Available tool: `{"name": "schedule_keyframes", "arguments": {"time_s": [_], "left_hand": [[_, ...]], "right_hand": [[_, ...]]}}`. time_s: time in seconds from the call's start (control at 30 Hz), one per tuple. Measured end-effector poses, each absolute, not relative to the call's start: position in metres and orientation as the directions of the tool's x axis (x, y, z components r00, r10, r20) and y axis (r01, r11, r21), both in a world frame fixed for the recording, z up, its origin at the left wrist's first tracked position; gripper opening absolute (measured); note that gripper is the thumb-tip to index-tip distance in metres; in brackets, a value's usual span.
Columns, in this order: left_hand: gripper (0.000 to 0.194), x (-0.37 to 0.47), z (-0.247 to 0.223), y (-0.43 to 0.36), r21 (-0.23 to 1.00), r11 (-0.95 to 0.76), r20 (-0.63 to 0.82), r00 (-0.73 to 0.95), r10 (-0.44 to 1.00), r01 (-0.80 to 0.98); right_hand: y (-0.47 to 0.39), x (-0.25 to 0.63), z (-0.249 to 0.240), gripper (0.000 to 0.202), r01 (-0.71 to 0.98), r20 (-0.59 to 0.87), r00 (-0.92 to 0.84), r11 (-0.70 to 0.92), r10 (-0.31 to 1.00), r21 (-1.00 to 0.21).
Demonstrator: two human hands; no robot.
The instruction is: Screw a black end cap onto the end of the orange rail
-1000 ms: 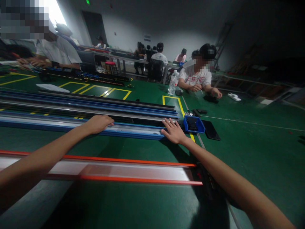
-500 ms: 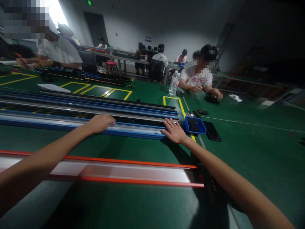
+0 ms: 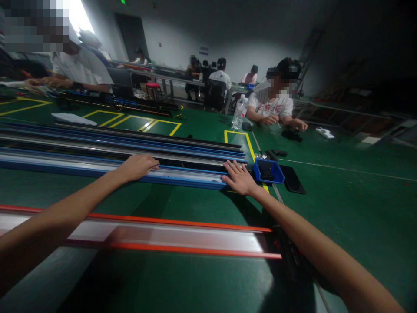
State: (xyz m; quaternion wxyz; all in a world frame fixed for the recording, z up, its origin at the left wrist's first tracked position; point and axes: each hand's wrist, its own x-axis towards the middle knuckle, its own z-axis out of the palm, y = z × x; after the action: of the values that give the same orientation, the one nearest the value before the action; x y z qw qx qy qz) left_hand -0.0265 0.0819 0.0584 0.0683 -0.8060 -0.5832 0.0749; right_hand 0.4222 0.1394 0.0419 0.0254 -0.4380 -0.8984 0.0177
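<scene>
A long blue-edged metal rail [image 3: 182,177] lies across the table, its middle pale and shiny. My left hand [image 3: 139,167] rests over it, fingers together and curled over the far edge. At the rail's right end lies my right hand [image 3: 240,178], fingers spread and flat over the end. Behind it, more long blue and black rails [image 3: 195,148] run side by side. Nearer to me, under my left forearm, is a red-edged rail [image 3: 182,237] with a pale middle.
A blue bin [image 3: 276,177] with dark parts sits right of my right hand, beside a black phone-like slab [image 3: 294,179]. Farther back stand a water bottle [image 3: 239,114] and a white sheet [image 3: 73,118]. Co-workers sit across the green table [image 3: 342,200] and behind it.
The camera view has shifted very slightly. Both hands keep their places on the blue-edged rail.
</scene>
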Motion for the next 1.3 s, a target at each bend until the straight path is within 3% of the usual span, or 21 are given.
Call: {"name": "schedule_keyframes", "arguments": {"time_s": [0.4, 0.7, 1.07, 1.3], "left_hand": [[0.031, -0.026, 0.057, 0.086, -0.250, -0.312, 0.168, 0.358, 0.918, 0.917], [0.031, -0.027, 0.056, 0.093, -0.321, -0.290, 0.145, 0.350, 0.926, 0.901], [0.035, -0.031, 0.051, 0.105, -0.208, -0.264, 0.160, 0.299, 0.941, 0.942], [0.041, -0.032, 0.050, 0.109, -0.246, -0.236, 0.175, 0.283, 0.943, 0.940]], "right_hand": [[0.146, 0.421, 0.041, 0.085, 0.791, 0.018, -0.609, 0.609, 0.793, -0.054], [0.150, 0.420, 0.041, 0.085, 0.794, 0.019, -0.605, 0.605, 0.796, -0.062], [0.155, 0.418, 0.040, 0.083, 0.796, 0.033, -0.602, 0.602, 0.798, -0.058], [0.161, 0.417, 0.042, 0.082, 0.796, 0.045, -0.600, 0.602, 0.799, -0.063]]}}
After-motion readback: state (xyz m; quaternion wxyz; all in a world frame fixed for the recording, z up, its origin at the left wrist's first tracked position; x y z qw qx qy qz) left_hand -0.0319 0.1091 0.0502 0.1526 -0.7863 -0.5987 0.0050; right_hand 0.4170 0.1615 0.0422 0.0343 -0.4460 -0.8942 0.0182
